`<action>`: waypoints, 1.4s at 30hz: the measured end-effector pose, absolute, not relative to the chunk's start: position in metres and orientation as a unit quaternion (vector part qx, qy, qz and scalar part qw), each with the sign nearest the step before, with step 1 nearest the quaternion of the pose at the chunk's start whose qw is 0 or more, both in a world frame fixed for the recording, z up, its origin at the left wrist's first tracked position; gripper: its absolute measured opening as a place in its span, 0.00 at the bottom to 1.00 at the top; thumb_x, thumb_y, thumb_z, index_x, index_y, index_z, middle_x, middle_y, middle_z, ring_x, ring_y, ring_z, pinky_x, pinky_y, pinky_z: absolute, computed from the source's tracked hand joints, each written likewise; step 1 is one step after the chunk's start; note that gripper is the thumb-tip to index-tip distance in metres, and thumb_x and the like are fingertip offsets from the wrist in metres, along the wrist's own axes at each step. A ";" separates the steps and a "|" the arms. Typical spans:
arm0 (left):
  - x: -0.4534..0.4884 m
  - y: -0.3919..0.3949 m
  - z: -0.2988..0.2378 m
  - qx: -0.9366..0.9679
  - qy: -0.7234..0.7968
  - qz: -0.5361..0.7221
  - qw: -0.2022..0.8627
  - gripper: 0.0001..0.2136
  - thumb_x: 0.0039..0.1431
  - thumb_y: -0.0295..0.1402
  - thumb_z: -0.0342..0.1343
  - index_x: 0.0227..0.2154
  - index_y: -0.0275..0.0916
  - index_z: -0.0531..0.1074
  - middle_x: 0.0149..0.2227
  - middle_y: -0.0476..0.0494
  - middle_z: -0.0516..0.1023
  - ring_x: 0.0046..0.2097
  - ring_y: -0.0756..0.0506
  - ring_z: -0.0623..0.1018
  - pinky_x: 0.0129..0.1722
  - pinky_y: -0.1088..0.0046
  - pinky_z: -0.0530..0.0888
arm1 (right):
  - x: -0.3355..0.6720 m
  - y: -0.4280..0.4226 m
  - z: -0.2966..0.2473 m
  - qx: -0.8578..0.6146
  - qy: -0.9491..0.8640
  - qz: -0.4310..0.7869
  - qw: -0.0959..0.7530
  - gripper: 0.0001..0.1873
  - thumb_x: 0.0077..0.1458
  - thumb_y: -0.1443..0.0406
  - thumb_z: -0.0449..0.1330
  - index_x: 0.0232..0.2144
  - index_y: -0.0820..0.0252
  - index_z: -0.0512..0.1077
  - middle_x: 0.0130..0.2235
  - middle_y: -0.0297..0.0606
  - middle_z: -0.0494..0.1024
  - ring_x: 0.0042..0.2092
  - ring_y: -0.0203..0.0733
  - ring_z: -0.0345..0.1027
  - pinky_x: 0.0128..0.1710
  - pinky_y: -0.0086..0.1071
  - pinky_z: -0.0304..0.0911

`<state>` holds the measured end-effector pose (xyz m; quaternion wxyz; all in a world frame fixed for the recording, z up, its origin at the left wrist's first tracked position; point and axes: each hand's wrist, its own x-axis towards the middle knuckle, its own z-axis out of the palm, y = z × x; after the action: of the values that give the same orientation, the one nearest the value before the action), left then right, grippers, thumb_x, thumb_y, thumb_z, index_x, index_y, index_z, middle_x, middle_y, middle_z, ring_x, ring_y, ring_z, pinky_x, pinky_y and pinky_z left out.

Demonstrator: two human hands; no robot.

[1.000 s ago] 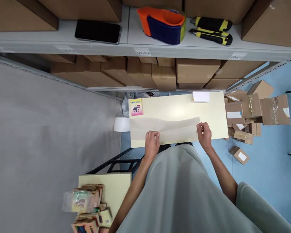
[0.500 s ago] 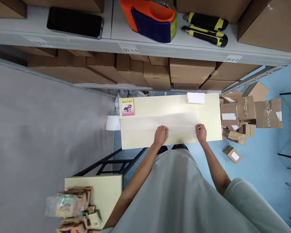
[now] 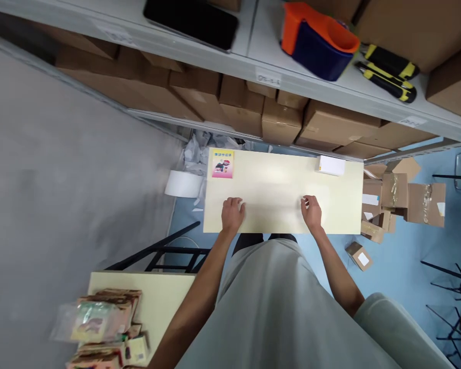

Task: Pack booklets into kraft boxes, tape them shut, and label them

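Observation:
Over the pale yellow table (image 3: 276, 169), my left hand (image 3: 232, 214) is near the front left with its fingers curled and closed, a small pale edge showing at the thumb. My right hand (image 3: 311, 211) pinches a whitish edge between thumb and fingertips. Between the hands a thin off-white sheet (image 3: 272, 205) shows faintly; its borders blend into the tabletop. Behind my left hand lies a small yellow-and-pink picture book (image 3: 223, 164). A white box (image 3: 331, 165) lies at the back right of the table.
A shelf (image 3: 215, 61) above holds a black phone (image 3: 192, 21), an orange-and-blue tape dispenser (image 3: 318, 41) and utility knives (image 3: 388, 77). Cardboard boxes (image 3: 395, 189) are piled at right. A white roll (image 3: 183, 183) stands at left; books (image 3: 111, 318) lie on a second table.
My view has turned and shifted. My left hand has moved left along the table, so my hands are farther apart. The sheet no longer stands out at the table's left end.

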<state>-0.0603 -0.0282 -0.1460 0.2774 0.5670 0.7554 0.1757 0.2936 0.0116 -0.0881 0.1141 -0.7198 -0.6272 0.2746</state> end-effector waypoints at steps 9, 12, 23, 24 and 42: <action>-0.141 -0.070 -0.150 0.436 0.847 0.226 0.204 0.10 0.70 0.33 0.52 0.51 0.42 0.72 0.49 0.31 0.78 0.53 0.31 0.78 0.60 0.47 0.76 | 0.091 0.061 -0.081 -0.579 -0.732 0.353 -0.057 0.20 0.80 0.62 0.51 0.65 0.58 0.74 0.58 0.47 0.84 0.48 0.49 0.82 0.48 0.37 0.73; -0.167 -0.089 -0.161 0.402 0.864 0.222 0.206 0.10 0.68 0.32 0.53 0.49 0.41 0.73 0.47 0.31 0.79 0.49 0.33 0.80 0.57 0.49 0.78 | 0.038 0.068 -0.083 -0.543 -0.763 0.328 -0.128 0.20 0.81 0.63 0.49 0.66 0.59 0.72 0.61 0.51 0.83 0.53 0.53 0.83 0.50 0.40 0.73; -0.201 -0.114 -0.170 0.448 0.812 0.201 0.315 0.08 0.75 0.37 0.52 0.37 0.46 0.72 0.43 0.33 0.82 0.48 0.32 0.83 0.52 0.53 0.79 | -0.034 0.057 -0.107 -0.551 -0.765 0.251 -0.219 0.21 0.73 0.77 0.46 0.61 0.65 0.68 0.54 0.62 0.85 0.52 0.57 0.85 0.48 0.42 0.77; -0.202 -0.115 -0.169 0.455 0.808 0.200 0.316 0.08 0.75 0.36 0.52 0.37 0.46 0.71 0.43 0.33 0.82 0.49 0.32 0.83 0.52 0.53 0.79 | -0.034 0.058 -0.108 -0.547 -0.769 0.245 -0.222 0.21 0.72 0.78 0.46 0.60 0.65 0.68 0.53 0.63 0.85 0.52 0.57 0.85 0.47 0.42 0.77; -0.225 -0.017 -0.161 0.505 0.752 0.297 0.304 0.09 0.75 0.40 0.56 0.50 0.43 0.76 0.50 0.33 0.83 0.48 0.33 0.84 0.55 0.52 0.80 | -0.036 0.077 -0.093 -0.677 -0.671 0.302 -0.028 0.19 0.81 0.58 0.51 0.66 0.59 0.67 0.59 0.50 0.81 0.51 0.50 0.82 0.46 0.37 0.73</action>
<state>-0.2254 -0.0168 -0.1610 0.3039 0.5045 0.7516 0.2969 -0.0362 0.0774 -0.0925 -0.0282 -0.6766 -0.6712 0.3016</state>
